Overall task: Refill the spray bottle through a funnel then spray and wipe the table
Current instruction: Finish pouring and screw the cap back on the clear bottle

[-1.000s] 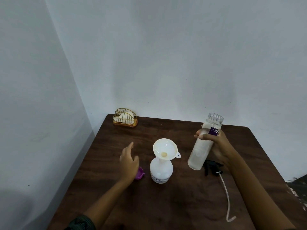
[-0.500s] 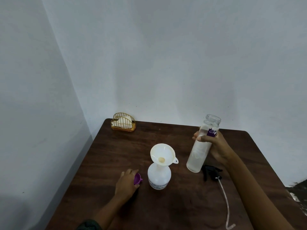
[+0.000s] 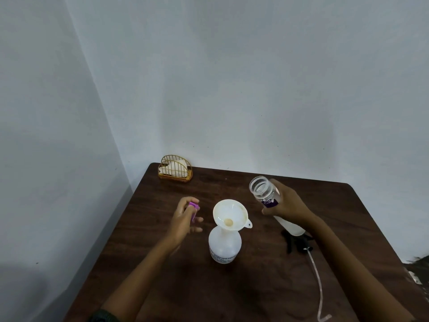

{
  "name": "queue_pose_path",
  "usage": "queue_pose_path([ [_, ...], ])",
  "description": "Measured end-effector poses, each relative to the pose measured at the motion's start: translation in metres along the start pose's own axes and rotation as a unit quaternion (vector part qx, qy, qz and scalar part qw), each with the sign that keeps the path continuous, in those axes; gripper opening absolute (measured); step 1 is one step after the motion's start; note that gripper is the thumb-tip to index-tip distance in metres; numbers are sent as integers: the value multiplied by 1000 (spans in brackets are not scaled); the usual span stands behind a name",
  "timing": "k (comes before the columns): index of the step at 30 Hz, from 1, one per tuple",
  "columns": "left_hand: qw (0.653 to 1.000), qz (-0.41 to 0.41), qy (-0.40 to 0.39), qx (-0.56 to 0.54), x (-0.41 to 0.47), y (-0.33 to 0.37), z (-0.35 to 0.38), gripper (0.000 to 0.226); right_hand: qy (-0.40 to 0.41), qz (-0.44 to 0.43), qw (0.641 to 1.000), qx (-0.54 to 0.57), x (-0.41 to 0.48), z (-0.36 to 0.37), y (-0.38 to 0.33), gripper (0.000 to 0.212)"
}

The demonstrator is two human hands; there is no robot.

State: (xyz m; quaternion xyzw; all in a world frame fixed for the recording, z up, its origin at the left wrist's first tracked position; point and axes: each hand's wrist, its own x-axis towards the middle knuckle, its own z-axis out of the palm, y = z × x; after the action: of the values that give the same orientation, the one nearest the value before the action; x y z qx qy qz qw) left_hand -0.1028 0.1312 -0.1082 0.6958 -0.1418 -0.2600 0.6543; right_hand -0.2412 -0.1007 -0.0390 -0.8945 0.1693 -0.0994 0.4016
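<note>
Head view: dark wooden table (image 3: 255, 287), white walls (image 3: 232, 77).

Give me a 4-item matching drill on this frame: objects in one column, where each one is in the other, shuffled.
Things:
1. funnel
2. purple cap
3. clear bottle
4. black spray head

Places:
A. lying on the table, tube trailing toward the near edge
B. held in the left hand
C. seated in the neck of the spray bottle
D. held in the right hand, tilted, mouth open

Pairs: 1-C, 2-B, 3-D, 4-A
</note>
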Motion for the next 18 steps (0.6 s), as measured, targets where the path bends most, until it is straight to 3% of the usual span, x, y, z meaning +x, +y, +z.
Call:
queue_pose_path([
  [4, 994, 39, -15, 98, -6, 4, 4, 12, -10, -9, 993, -116, 0, 7, -1, 40],
  [6, 992, 32, -28, 123, -10, 1, 5, 25, -8, -15, 983, -180, -1, 10, -3, 35],
  [10, 991, -5, -31, 127, -14, 0, 8, 33, 11, -57, 961, -270, 0, 12, -2, 30],
  [18, 994, 3, -10, 106, -12, 3, 11, 27, 3, -73, 935, -348, 4, 17, 0, 36],
])
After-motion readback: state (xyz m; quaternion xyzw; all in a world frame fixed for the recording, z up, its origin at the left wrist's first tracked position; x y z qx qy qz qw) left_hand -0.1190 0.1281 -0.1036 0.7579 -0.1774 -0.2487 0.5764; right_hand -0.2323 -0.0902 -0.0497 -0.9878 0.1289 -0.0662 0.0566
